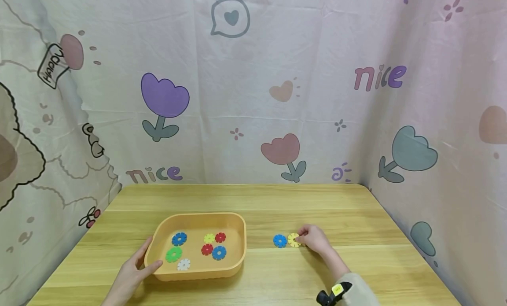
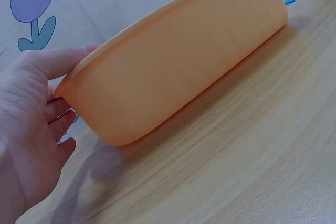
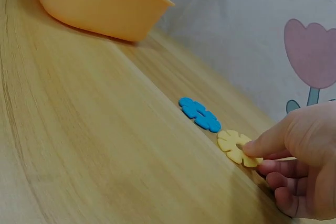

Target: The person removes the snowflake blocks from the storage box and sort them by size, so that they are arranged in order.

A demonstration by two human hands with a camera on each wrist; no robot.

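Note:
My left hand (image 1: 132,270) holds the left end of an orange-yellow plastic basin (image 1: 202,274), thumb over the rim and the other fingers along the outside. To the basin's right, my right hand (image 1: 314,239) pinches a yellow notched snowflake disc (image 3: 231,142) at its right edge, thumb on its top face. Right beside that disc lies a blue snowflake disc (image 3: 193,109), flat on the table. Inside the basin are several more discs, among them a green one (image 1: 171,256), a white one (image 1: 181,266) and a red one (image 1: 205,252).
The wood-grain table (image 1: 277,284) carries the basin and the discs. A printed cloth (image 1: 245,156) hangs behind it and along both sides. On the right forearm a small black camera (image 1: 326,298) is strapped over a light sleeve (image 1: 358,290).

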